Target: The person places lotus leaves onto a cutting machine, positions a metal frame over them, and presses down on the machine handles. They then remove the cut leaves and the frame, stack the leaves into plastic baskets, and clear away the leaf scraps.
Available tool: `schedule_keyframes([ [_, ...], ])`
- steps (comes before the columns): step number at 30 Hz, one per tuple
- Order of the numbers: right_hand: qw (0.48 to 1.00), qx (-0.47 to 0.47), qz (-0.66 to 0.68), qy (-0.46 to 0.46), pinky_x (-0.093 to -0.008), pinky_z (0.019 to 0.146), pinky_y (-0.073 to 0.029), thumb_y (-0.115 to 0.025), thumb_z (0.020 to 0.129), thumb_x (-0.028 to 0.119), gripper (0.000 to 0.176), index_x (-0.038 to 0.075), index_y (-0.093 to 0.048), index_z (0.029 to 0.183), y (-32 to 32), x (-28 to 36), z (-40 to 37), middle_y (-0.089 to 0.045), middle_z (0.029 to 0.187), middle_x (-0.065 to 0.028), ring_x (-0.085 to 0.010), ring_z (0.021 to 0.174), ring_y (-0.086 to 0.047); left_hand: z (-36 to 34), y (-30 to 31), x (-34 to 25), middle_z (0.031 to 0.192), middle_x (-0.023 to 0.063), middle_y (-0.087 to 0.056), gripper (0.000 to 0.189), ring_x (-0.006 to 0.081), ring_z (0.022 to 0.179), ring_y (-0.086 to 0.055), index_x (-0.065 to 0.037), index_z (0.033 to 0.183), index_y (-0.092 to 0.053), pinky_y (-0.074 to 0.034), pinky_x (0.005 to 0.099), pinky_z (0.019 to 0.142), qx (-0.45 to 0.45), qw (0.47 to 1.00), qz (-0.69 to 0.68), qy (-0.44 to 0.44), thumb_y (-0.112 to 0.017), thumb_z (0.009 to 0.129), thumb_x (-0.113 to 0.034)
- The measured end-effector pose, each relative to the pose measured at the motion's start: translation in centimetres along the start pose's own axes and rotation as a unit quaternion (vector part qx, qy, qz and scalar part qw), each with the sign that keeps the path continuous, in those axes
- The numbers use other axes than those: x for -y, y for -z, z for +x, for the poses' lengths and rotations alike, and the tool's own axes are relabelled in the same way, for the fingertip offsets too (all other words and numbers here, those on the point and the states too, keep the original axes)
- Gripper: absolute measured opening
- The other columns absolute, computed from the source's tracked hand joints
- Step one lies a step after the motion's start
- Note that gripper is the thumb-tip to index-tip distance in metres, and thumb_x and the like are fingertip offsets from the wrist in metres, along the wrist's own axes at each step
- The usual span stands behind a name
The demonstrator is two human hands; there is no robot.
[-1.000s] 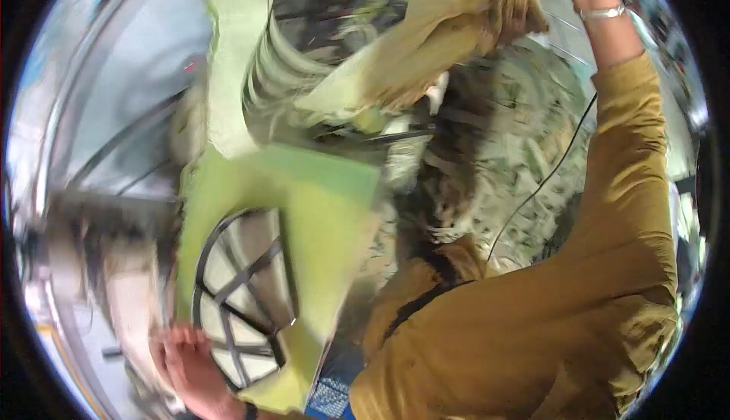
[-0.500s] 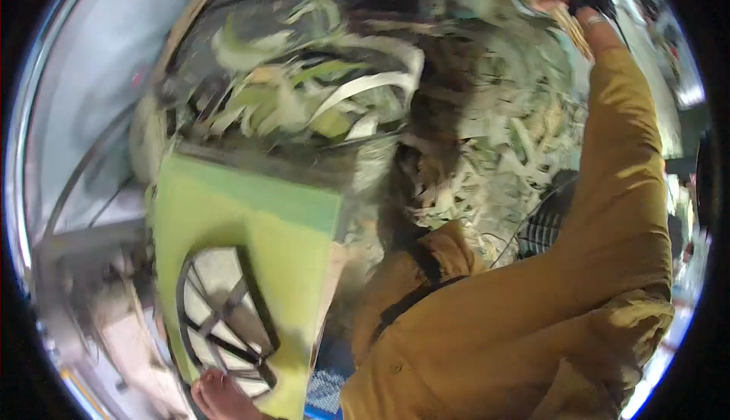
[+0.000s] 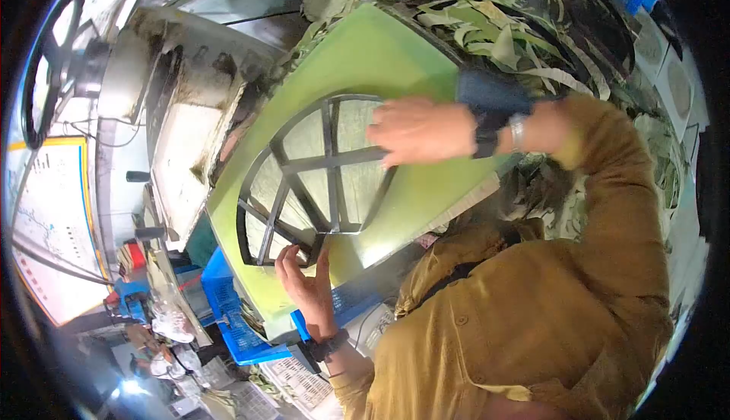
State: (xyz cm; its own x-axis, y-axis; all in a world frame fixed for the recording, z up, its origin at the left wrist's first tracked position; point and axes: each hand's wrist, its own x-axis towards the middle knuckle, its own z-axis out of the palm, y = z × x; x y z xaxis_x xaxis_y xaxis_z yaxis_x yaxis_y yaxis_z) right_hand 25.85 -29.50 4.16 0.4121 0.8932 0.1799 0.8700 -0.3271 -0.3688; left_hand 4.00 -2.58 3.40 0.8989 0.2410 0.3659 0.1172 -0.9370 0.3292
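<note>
A dark half-round cutting die (image 3: 332, 160) with crossing inner bars lies on a light green board (image 3: 365, 55). Pale, grey-green surface shows through its openings. My right hand (image 3: 422, 129), slightly blurred, lies over the die's right end with the fingers curled at its edge. At the die's lower corner, my left hand (image 3: 310, 291) has its thumb and fingers on either side of the frame. Dark bands circle both wrists.
Curled green and white scraps (image 3: 502, 40) heap behind the board at upper right. A blue plastic basket (image 3: 228, 306) sits below the board's near left corner. Grey machinery (image 3: 190, 47) stands left, with a white chart (image 3: 57, 230) beyond it.
The view has swung toward the board. My right hand has come from the upper right, beside pale material, onto the die. My left hand stays at the die's lower end.
</note>
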Motion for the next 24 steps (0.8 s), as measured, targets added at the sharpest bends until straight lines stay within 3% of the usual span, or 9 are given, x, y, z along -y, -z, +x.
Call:
schedule_keyframes([
  [3,0.995,-0.015,-0.096,-0.036,-0.0442,0.073,-0.045,-0.061,0.084,0.022,0.027,0.0,-0.049,0.091,-3.0,2.5,4.3,-0.054,0.077,-0.0117,-0.0325,0.077,-0.055,-0.9,-0.5,2.8,0.11,0.0151,-0.057,0.037,0.0361,0.109,-0.053,-0.004,0.096,-0.057,-0.042,0.0453,0.094,-0.028,0.996,-0.02,0.077,-0.079,0.066,-0.006],
  [5,0.996,-0.002,-0.086,-0.017,-0.0463,0.069,-0.045,-0.059,0.084,0.019,0.025,-0.002,-0.047,0.092,-4.1,3.4,5.4,-0.055,0.073,-0.0124,-0.0336,0.074,-0.057,-1.4,-0.5,4.5,0.108,0.0141,-0.059,0.04,0.033,0.11,-0.054,-0.003,0.093,-0.055,-0.038,0.045,0.099,-0.035,0.998,0.005,-0.043,-0.081,0.063,-0.003],
  [8,0.991,-0.041,-0.001,-0.126,-0.0518,0.06,-0.044,-0.055,0.088,0.017,0.026,-0.003,-0.045,0.102,-4.7,4.2,5.8,-0.059,0.07,-0.0192,-0.0397,0.07,-0.061,-1.6,-0.7,4.9,0.113,0.0129,-0.058,0.037,0.0331,0.115,-0.053,-0.004,0.09,-0.055,-0.033,0.0516,0.105,-0.033,0.998,0.02,-0.056,-0.077,0.061,0.0],
  [9,0.981,0.012,0.03,-0.191,-0.052,0.064,-0.046,-0.055,0.089,0.018,0.029,-0.001,-0.045,0.108,-3.9,4.8,6.2,-0.062,0.075,-0.02,-0.0415,0.072,-0.061,-1.5,-0.6,5.4,0.114,0.0126,-0.058,0.036,0.0325,0.115,-0.053,-0.004,0.09,-0.055,-0.033,0.0523,0.105,-0.023,0.997,0.016,-0.078,-0.077,0.062,-0.001],
  [10,0.983,0.003,0.043,-0.177,-0.0516,0.064,-0.047,-0.054,0.088,0.018,0.029,-0.001,-0.045,0.107,-3.8,4.8,6.0,-0.061,0.074,-0.0207,-0.042,0.072,-0.061,-1.6,-0.1,5.7,0.114,0.0126,-0.058,0.036,0.0325,0.115,-0.053,-0.004,0.09,-0.055,-0.033,0.0523,0.105,-0.029,0.997,0.011,-0.067,-0.077,0.062,-0.001],
  [15,0.951,0.159,0.14,-0.223,-0.0462,0.065,-0.047,-0.058,0.086,0.02,0.037,-0.003,-0.05,0.114,-1.8,7.7,3.5,-0.059,0.077,-0.0258,-0.04,0.077,-0.062,-4.5,3.6,5.8,0.108,0.0132,-0.061,0.036,0.0322,0.111,-0.057,-0.004,0.085,-0.054,-0.038,0.0533,0.101,0.083,0.985,-0.045,-0.143,-0.079,0.061,-0.012],
  [17,0.944,0.206,0.197,-0.164,-0.0423,0.065,-0.046,-0.059,0.086,0.022,0.036,-0.004,-0.051,0.111,-1.6,8.0,2.5,-0.059,0.077,-0.0259,-0.037,0.076,-0.061,-5.3,4.5,5.8,0.104,0.0138,-0.063,0.035,0.0332,0.108,-0.059,-0.005,0.084,-0.054,-0.04,0.0532,0.099,0.149,0.972,-0.047,-0.176,-0.079,0.063,-0.016],
  [21,0.919,0.268,0.214,-0.192,-0.0413,0.064,-0.045,-0.063,0.084,0.025,0.032,-0.005,-0.057,0.094,0.4,8.1,4.6,-0.059,0.076,-0.0225,-0.0331,0.072,-0.062,-2.5,6.9,5.8,0.099,0.014,-0.065,0.039,0.0328,0.102,-0.061,-0.003,0.087,-0.056,-0.043,0.0494,0.096,0.24,0.948,-0.103,-0.18,-0.079,0.067,-0.028],
  [24,0.922,0.239,0.207,-0.225,-0.0391,0.065,-0.046,-0.062,0.085,0.026,0.032,-0.005,-0.059,0.089,4.8,10.2,6.6,-0.06,0.075,-0.0204,-0.0289,0.071,-0.061,-0.2,9.8,6.4,0.087,0.0117,-0.066,0.039,0.0316,0.086,-0.065,-0.002,0.084,-0.059,-0.051,0.0428,0.086,0.262,0.94,-0.13,-0.176,-0.078,0.067,-0.031],
])
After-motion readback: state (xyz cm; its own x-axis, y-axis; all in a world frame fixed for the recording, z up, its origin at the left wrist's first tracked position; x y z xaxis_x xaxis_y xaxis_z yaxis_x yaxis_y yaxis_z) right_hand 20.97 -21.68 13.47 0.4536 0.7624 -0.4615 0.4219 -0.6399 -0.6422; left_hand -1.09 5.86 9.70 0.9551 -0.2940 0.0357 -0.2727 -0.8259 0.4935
